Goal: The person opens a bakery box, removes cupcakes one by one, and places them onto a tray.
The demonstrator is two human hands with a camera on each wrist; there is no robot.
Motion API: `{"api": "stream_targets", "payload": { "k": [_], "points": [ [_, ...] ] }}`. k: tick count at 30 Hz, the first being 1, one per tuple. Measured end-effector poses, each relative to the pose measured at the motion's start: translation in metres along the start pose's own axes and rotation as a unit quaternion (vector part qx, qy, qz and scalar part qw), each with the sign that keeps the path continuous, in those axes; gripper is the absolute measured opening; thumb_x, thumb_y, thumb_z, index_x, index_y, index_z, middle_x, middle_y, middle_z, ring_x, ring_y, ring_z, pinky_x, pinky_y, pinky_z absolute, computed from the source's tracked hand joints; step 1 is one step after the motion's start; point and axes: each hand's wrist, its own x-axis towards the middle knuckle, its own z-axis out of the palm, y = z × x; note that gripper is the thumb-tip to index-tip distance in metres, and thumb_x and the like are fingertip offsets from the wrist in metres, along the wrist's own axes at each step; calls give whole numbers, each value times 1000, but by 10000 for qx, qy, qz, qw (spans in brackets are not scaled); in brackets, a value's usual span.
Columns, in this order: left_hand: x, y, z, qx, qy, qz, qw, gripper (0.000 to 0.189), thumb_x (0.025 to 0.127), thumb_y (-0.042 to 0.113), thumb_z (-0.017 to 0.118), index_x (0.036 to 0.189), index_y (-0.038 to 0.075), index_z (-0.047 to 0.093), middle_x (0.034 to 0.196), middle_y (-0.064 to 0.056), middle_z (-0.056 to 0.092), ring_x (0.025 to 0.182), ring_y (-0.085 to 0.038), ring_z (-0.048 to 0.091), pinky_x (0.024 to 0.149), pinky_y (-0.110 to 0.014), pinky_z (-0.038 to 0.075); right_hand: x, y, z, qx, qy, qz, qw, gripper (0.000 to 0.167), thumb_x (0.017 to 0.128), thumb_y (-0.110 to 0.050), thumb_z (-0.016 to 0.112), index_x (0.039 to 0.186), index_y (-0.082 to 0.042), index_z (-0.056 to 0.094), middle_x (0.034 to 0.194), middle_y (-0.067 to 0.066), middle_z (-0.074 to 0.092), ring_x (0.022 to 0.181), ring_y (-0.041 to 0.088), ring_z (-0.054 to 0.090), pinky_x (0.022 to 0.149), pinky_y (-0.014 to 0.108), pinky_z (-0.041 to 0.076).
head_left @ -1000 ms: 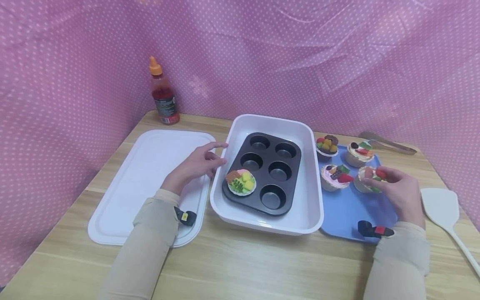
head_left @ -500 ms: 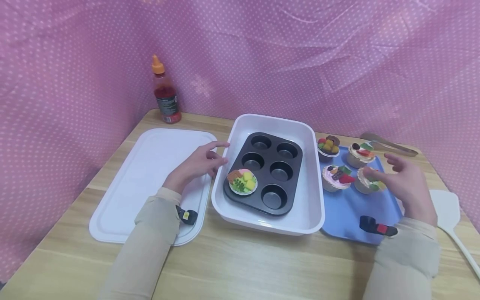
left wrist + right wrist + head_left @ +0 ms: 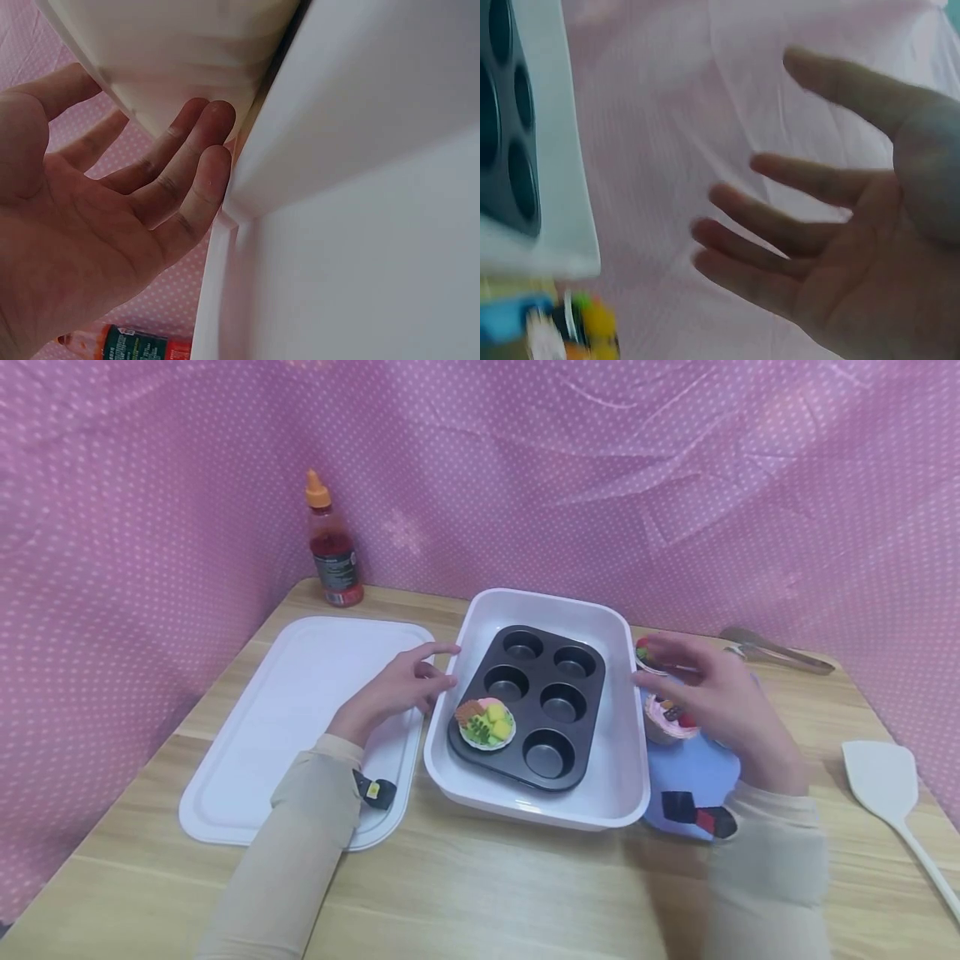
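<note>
A white rectangular basin (image 3: 626,802) holds a black muffin tin (image 3: 517,772). One fruit-topped toy cupcake (image 3: 486,724) sits over the tin's front left cup; the other cups look empty. My left hand (image 3: 390,693) is at the basin's left rim, its thumb and fingers apart; in the left wrist view its fingers (image 3: 214,176) touch or nearly touch a white wall. My right hand (image 3: 723,702) hovers empty by the basin's right rim, fingers spread in the right wrist view. Under it, a pink-topped cupcake (image 3: 663,727) stands on a blue tray (image 3: 686,777); others are mostly hidden behind the hand.
Left of the basin lies a white cutting board (image 3: 300,710). A red sauce bottle (image 3: 335,560) stands at the back left. Metal tongs (image 3: 780,652) lie at the back right, and a white spatula (image 3: 885,781) at the right edge. A pink dotted cloth (image 3: 480,468) hangs behind.
My right hand has let go of a cupcake on the blue tray, drawn back, then swung left toward the basin's right rim. My left hand has stayed in place.
</note>
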Motion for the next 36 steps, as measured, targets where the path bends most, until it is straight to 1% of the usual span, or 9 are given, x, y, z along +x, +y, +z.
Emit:
{"api": "stream_targets", "payload": {
  "k": [4,6,10,13,17,21,25,29,36],
  "points": [
    [-1,1,0,-10,-2,-30,10000,56,99,30,64,150,36,43,124,-11,67,95,-25,70,80,-35,57,3,-28,25,49,-574,-433,9974,61,90,-34,76,142,-9,56,143,14,59,128,37,59,104,49,51],
    [-2,2,0,-35,-12,-28,10000,56,99,31,64,151,36,43,124,-11,67,96,-24,69,81,-35,57,5,-39,39,113,-799,-691,9943,62,89,-32,78,142,-8,56,143,14,58,130,36,58,107,53,48],
    [-2,1,0,-73,-46,6,10000,56,99,30,64,151,36,43,124,-12,67,96,-24,69,80,-35,58,9,-54,64,356,-1037,-1165,9871,63,86,-24,82,140,-5,57,143,13,59,129,33,58,110,50,47],
    [-2,2,0,-78,-65,30,9999,56,99,30,64,151,35,43,124,-13,67,95,-24,70,80,-35,58,8,-62,78,363,-1115,-1314,9844,65,85,-25,83,140,-6,56,143,11,59,128,30,58,109,47,48],
    [-4,2,-1,-89,-78,70,9999,55,100,30,64,151,34,43,124,-14,68,96,-24,69,81,-36,58,6,-72,91,223,-1200,-1257,9845,69,83,-31,84,142,-10,55,144,6,58,129,25,57,109,46,48],
    [-3,2,-1,-85,-76,138,9998,55,100,29,64,151,33,43,124,-14,68,96,-24,70,80,-35,58,3,-77,101,324,-1278,-1260,9832,73,82,-35,84,144,-12,54,145,6,57,133,26,55,110,49,46],
    [-2,0,-1,-66,-67,158,9998,55,100,29,64,151,33,43,125,-14,68,96,-23,71,79,-34,57,4,-79,114,274,-1164,-1347,9837,75,82,-38,84,145,-12,53,142,6,58,131,25,55,110,50,46],
    [-2,0,-2,-90,-85,184,9998,55,100,29,64,151,32,44,123,-14,69,94,-23,71,77,-33,57,6,-79,125,11,-928,-1285,9874,74,84,-40,82,146,-12,52,142,7,57,133,25,54,111,53,44],
    [-2,1,-2,-133,-92,244,9996,54,100,28,64,150,31,44,121,-15,70,89,-22,70,76,-34,58,9,-81,141,-469,-882,-711,9925,80,83,-42,81,150,-14,48,147,13,51,132,31,52,109,55,45]
  ]
}}
